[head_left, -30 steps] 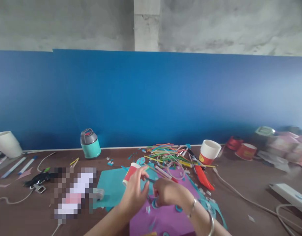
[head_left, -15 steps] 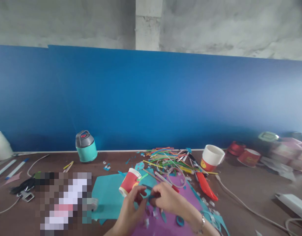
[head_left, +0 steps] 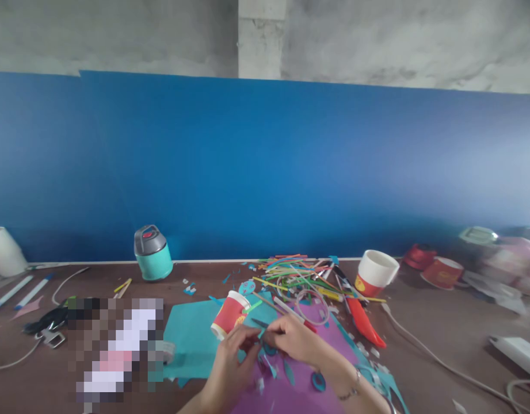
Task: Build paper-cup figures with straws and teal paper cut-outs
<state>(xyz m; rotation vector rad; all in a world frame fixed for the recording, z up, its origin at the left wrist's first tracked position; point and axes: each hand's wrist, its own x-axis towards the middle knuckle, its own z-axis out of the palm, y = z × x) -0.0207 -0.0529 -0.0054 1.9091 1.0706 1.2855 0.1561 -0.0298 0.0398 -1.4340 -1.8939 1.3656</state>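
With the meeting fingertips as the dial's centre, a white cup leans far off between nine and ten o'clock, pens lie at nine, and a teal flask stands at ten. Nearer, at nine, a tape roll sits by a teal sheet; a red cup tilts at ten, just beyond the left hand. That hand is half curled, thumb and forefinger slightly apart; whether anything is between them, I cannot tell. A blue ring shows at the centre, directly below the fingertips of the right hand, which are drawn close together; whether they grip it is unclear. The step in hand looks like fine fingertip work around this ring; the next move, I judge, calls for a light pinch with both hands kept close. A second ring rests at four on a purple sheet. Straws are heaped at one, a mug stands at two, and a power strip lies far across the surface at three.
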